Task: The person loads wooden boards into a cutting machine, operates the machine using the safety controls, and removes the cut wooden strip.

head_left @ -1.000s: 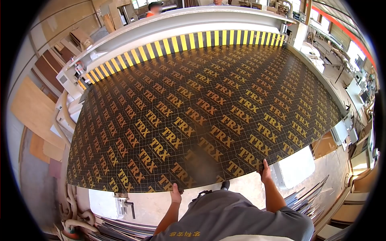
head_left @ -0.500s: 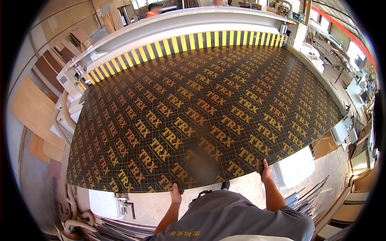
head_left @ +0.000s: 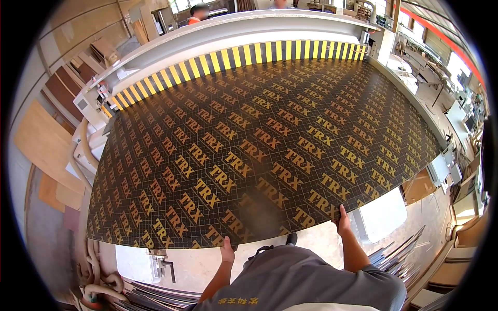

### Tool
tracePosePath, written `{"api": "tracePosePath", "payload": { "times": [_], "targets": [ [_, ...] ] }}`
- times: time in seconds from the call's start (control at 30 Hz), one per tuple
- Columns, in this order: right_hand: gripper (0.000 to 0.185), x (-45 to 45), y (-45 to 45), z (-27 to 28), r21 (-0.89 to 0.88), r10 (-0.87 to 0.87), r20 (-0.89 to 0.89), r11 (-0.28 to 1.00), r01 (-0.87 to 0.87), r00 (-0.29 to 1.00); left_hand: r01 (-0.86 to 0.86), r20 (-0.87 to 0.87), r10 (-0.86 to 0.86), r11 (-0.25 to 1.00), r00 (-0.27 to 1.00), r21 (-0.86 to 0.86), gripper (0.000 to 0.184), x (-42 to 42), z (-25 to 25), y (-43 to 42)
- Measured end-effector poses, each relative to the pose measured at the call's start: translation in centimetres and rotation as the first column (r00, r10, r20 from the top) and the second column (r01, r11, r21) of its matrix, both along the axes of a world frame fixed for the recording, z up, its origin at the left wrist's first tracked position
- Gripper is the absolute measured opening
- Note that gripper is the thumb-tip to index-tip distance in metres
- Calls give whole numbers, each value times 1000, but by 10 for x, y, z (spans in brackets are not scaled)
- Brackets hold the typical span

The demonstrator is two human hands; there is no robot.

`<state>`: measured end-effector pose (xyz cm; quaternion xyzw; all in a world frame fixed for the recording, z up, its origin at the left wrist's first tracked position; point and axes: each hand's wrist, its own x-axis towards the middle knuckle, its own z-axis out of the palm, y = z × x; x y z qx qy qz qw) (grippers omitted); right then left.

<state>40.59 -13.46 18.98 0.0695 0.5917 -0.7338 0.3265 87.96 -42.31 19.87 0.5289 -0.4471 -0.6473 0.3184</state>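
Observation:
A large dark panel point(head_left: 249, 150) printed with rows of gold "TRX" lettering fills the middle of the head view. Its far edge lies against the yellow-and-black striped guard point(head_left: 236, 56) of a long machine. My left hand point(head_left: 227, 251) grips the near edge, thumb on top and the other fingers hidden underneath. Farther right, my right hand point(head_left: 342, 222) holds the same edge the same way. White support tables point(head_left: 381, 220) show partly from under the panel.
A white machine beam point(head_left: 233, 31) spans the back, with two people point(head_left: 198, 12) partly visible beyond it. Long thin strips point(head_left: 397, 254) lie on the floor at right, and ridged hoses point(head_left: 98, 264) at lower left. Wooden boards point(head_left: 46, 145) lean along the left wall.

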Motion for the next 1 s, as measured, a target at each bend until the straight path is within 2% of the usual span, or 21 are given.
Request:
{"api": "tracePosePath", "payload": {
  "times": [0.53,1.0],
  "targets": [
    [49,5,-1,10,-2,-13,6,1000,13,1000,-25,-15,25,999,1000,32,58,-4,15,6],
    [49,5,-1,9,-26,-1,16,1000,2,1000,-103,-158,119,989,980,106,49,-10,19,10]
  ]
}}
